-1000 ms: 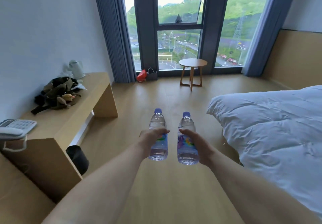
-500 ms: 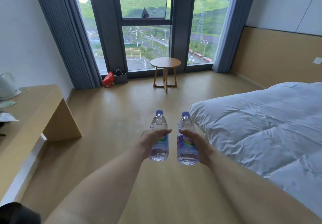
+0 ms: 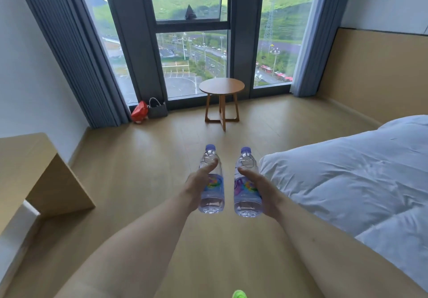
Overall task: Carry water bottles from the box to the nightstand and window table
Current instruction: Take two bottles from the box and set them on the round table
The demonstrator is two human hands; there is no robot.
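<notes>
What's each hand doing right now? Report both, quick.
Left hand: closed around the left water bottle.
Right hand: closed around the right water bottle.

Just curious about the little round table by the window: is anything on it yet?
No, the round table shows only its bare wooden top.

Bright daylight from the tall window (image 3: 192, 43) ahead, pale sheen on the wood floor (image 3: 143, 158), soft shadow beneath the round table (image 3: 221, 86), wide-angle bending at the edges, forearms stretched, slight overall softness
</notes>
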